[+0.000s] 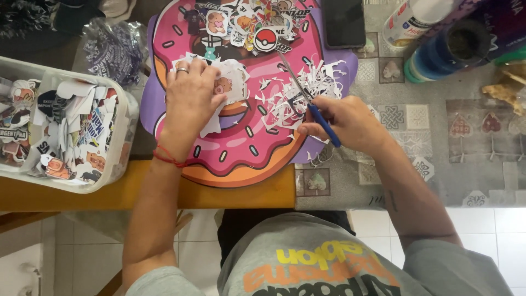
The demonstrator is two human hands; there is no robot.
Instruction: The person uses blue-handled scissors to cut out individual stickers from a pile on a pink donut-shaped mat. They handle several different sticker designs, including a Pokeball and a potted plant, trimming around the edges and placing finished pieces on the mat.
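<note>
Right hand [350,123] closes its grip on blue-handled scissors [307,98], blades pointing up-left over white paper scraps [298,93]; left hand [192,98] presses flat on a sticker sheet [233,82], grasping nothing. The sheet looks thin, light and floppy, best pinched at an edge. Both lie on a doughnut-shaped pink mat [230,148] on the worktop [427,159]; a clear tub [123,118] of cut stickers stands left, a white tube [408,22] top right.
</note>
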